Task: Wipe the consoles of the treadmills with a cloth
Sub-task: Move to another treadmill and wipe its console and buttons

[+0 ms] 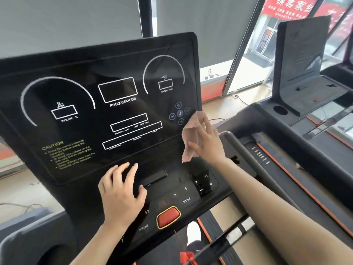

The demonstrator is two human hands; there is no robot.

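A black treadmill console (80, 96) with white dial outlines and a yellow caution text fills the left and middle of the head view. My right hand (209, 142) presses a small pink cloth (192, 138) flat against the console's lower right edge, just below the round blue buttons. My left hand (120, 194) rests with fingers spread on the lower button panel, left of the red stop button (168, 217). A second treadmill's console (303, 60) stands to the right, seen from the side.
A grey handrail (246, 159) runs beside my right forearm. The neighbouring treadmill's belt with an orange stripe (298, 182) lies to the right. Grey blinds and a window frame stand behind the console. A red safety clip (188, 257) hangs below the panel.
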